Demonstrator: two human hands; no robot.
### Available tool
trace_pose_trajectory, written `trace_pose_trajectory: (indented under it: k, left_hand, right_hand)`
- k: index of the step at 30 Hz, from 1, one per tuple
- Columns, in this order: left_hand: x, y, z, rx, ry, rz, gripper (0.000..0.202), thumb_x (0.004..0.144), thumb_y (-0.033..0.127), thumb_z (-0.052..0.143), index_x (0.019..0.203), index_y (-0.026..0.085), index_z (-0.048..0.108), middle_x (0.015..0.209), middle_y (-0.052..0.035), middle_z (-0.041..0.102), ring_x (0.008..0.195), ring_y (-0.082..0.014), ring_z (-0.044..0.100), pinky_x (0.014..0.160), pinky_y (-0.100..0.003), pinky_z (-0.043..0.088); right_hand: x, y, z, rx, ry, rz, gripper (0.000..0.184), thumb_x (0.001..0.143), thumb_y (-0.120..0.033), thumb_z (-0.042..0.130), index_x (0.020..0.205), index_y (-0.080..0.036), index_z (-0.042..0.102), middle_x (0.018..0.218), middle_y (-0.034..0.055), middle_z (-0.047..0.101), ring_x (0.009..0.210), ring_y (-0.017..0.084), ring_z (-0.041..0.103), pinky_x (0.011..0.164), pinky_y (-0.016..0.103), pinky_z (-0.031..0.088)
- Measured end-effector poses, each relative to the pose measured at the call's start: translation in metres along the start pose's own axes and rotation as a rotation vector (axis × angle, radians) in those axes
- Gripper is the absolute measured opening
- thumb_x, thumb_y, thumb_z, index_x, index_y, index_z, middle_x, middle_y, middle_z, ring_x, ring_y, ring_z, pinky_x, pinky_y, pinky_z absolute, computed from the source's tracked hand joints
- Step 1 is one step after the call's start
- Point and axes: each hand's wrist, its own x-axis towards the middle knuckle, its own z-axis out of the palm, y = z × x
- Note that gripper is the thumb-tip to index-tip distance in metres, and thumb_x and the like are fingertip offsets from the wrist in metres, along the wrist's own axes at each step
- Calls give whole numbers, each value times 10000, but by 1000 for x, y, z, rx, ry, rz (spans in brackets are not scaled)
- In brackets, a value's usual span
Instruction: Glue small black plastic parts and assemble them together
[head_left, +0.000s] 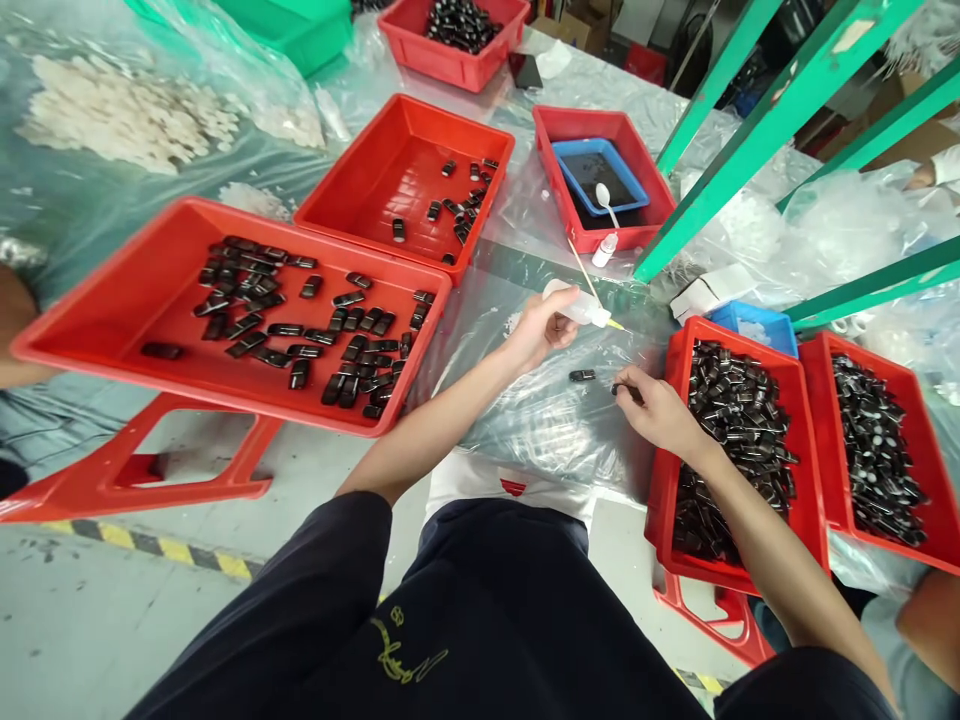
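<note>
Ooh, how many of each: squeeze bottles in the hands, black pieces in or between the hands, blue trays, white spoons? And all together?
Squeeze bottle, in the left hand: 1
Black pieces, one lying loose and one in the right hand: 2
Blue trays: 2
White spoon: 1
Total: 6

Left hand (537, 330) around a squeeze bottle (588, 309), right hand (661, 414) around a black piece (616, 389).

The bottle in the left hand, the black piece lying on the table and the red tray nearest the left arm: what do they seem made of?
Bottle: probably soft plastic, as it looks milky and translucent.
Black piece: glossy, with bright highlights; perhaps plastic, though coated metal is possible.
Red tray: likely moulded plastic, smooth and slightly shiny, with rounded corners.
</note>
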Motion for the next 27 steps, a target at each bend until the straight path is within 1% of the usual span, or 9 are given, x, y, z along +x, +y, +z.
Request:
trace_pose_trajectory:
  k: [2, 4, 7, 10, 15, 19, 22, 25, 27]
  left_hand:
    - [0, -1, -1, -4, -10, -1, 399, 884, 502, 788, 736, 164, 636, 517, 45, 478, 412, -58, 400, 426, -213, 261]
    - [2, -2, -2, -12, -26, 3, 403, 877, 505, 792, 734, 165, 629, 524, 42, 482, 414, -59, 401, 421, -215, 243]
    - [3, -5, -3, -23, -39, 13, 404, 874, 500, 794, 729, 167, 616, 533, 43, 479, 415, -56, 394, 418, -215, 237]
    - [4, -6, -5, -21, -45, 24, 397, 878, 500, 790, 739, 166, 624, 536, 44, 475, 419, -57, 398, 423, -213, 253]
    - [3, -4, -4, -2, -24, 6, 414, 870, 525, 792, 739, 168, 629, 528, 43, 470, 420, -61, 394, 430, -222, 253]
    - [2, -2, -2, 9, -17, 6, 397, 863, 504, 777, 729, 160, 632, 523, 40, 469, 425, -63, 381, 433, -230, 240]
    - [1, -2, -1, 17, -15, 15, 388, 835, 503, 786, 729, 161, 637, 525, 38, 476, 432, -65, 388, 433, -228, 242]
    - [2, -3, -2, 32, -15, 34, 410, 782, 538, 811, 743, 164, 648, 535, 41, 479, 438, -67, 404, 432, -226, 251]
    - [3, -4, -4, 40, -16, 52, 433, 750, 564, 822, 748, 169, 643, 542, 44, 478, 437, -67, 403, 427, -231, 251]
  right_hand:
    - [0, -4, 0, -280, -4, 57, 226, 1005, -372, 492, 977, -233, 669, 760, 44, 743, 708, 251, 710, 690, 337, 435]
    - [1, -9, 1, -464, -31, 112, 286, 1024, -371, 484, 955, -228, 722, 811, 81, 793, 790, 290, 765, 708, 344, 447]
    - [7, -14, 3, -629, -57, 161, 341, 1028, -386, 502, 914, -222, 778, 878, 118, 830, 858, 309, 794, 720, 342, 476]
    - [13, -14, 5, -714, -56, 186, 357, 1018, -391, 524, 955, -208, 824, 914, 141, 841, 878, 314, 804, 728, 343, 502]
    - [17, -10, 8, -765, -55, 214, 381, 1017, -387, 530, 1024, -179, 849, 936, 172, 843, 899, 326, 815, 725, 349, 521]
    - [17, -8, 10, -787, -65, 212, 373, 1018, -375, 542, 1037, -163, 849, 961, 192, 838, 934, 337, 815, 732, 348, 524]
    - [17, -8, 11, -766, -50, 212, 414, 1034, -453, 544, 1025, -155, 831, 947, 205, 827, 931, 357, 807, 739, 363, 517]
    - [14, -7, 8, -641, 32, 217, 449, 1017, -566, 580, 1053, -164, 777, 891, 170, 804, 873, 351, 784, 727, 364, 499]
    - [9, -4, 5, -447, 106, 193, 382, 1010, -527, 592, 1103, -177, 714, 852, 115, 768, 806, 303, 747, 710, 347, 480]
